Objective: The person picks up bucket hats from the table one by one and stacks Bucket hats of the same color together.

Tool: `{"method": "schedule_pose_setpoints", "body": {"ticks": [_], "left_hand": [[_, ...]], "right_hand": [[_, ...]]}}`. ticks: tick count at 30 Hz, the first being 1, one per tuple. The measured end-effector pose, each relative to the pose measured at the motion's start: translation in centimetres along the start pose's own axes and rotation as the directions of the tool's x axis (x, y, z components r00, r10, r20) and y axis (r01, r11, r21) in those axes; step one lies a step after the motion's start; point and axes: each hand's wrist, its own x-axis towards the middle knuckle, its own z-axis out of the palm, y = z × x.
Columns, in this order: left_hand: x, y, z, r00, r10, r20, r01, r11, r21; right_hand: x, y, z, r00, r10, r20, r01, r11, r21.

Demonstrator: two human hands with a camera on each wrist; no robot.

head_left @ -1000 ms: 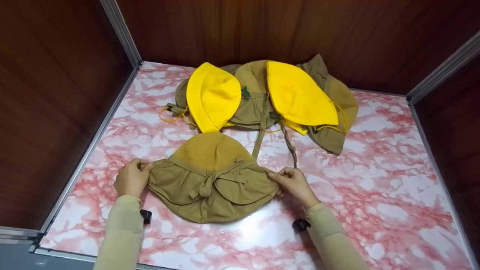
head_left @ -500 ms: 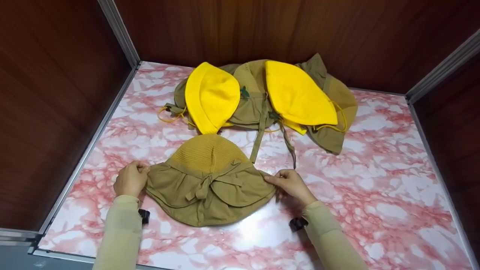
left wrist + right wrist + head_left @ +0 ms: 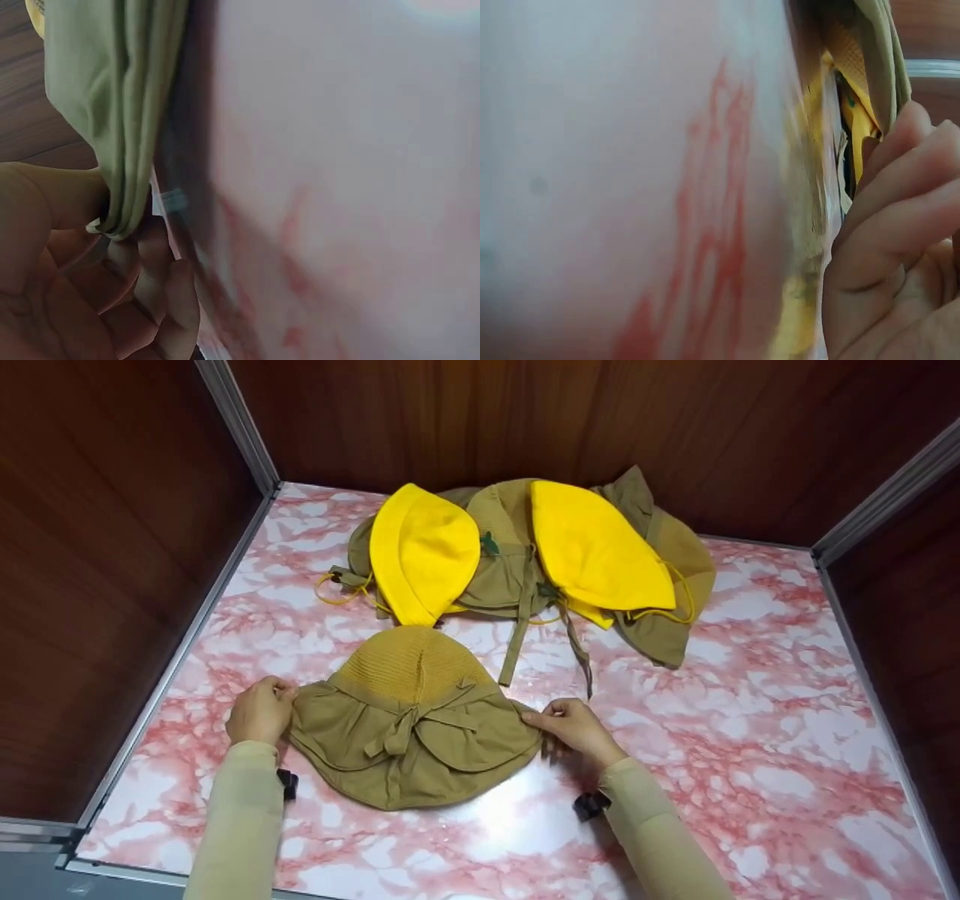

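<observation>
An olive sun hat (image 3: 420, 727) with a mustard woven crown and a tied bow lies crown-away at the front of the table in the head view. My left hand (image 3: 259, 711) pinches the left end of its brim. In the left wrist view the thumb and fingers of that hand (image 3: 112, 262) grip the folded olive brim (image 3: 120, 97). At the opposite end of the brim, my right hand (image 3: 576, 729) pinches the cloth between thumb and fingers. The right wrist view shows the curled fingers of this hand (image 3: 900, 225) at the brim's edge (image 3: 889, 67).
Behind the held hat lies a pile of hats: a yellow hat (image 3: 431, 551) at left, another yellow hat (image 3: 600, 551) at right, and olive hats (image 3: 499, 577) beneath. Cloth straps (image 3: 516, 649) trail forward. Dark wooden panels (image 3: 525, 420) enclose the marbled pink-and-white table (image 3: 750, 735).
Both hands and the olive sun hat have shifted slightly left, the right hand most. The hat stays spread between them, and the pile behind keeps its arrangement.
</observation>
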Motion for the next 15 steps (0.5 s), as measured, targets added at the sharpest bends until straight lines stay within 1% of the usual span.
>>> {"method": "schedule_pose_setpoints", "body": {"ticks": [3,6,8,11,13,15], "left_hand": [[0.1,0.5,-0.1,1.000,0.003,-0.001,-0.003,1.000,0.018],[0.0,1.3,-0.4,0.999,0.038,-0.025,-0.037,0.998,0.050],[-0.2,2.1,-0.6,0.997,0.073,-0.039,-0.070,0.994,0.081],[-0.4,3.8,-1.0,0.990,0.131,-0.049,-0.124,0.985,0.122],[-0.4,5.0,-1.0,0.983,0.178,-0.053,-0.171,0.978,0.116],[-0.3,6.3,-0.9,0.968,0.242,-0.059,-0.237,0.968,0.077]], "right_hand": [[0.0,0.1,-0.1,1.000,0.008,0.015,-0.008,1.000,0.017],[0.1,0.3,-0.4,0.999,0.010,0.041,-0.012,0.999,0.050],[0.2,0.4,-0.5,0.998,0.004,0.055,-0.008,0.997,0.079],[0.3,0.6,-0.7,0.998,-0.003,0.061,-0.005,0.991,0.137],[0.3,0.8,-0.7,0.998,-0.002,0.059,-0.009,0.982,0.189],[0.4,1.0,-0.7,0.998,0.002,0.055,-0.015,0.969,0.247]]}}
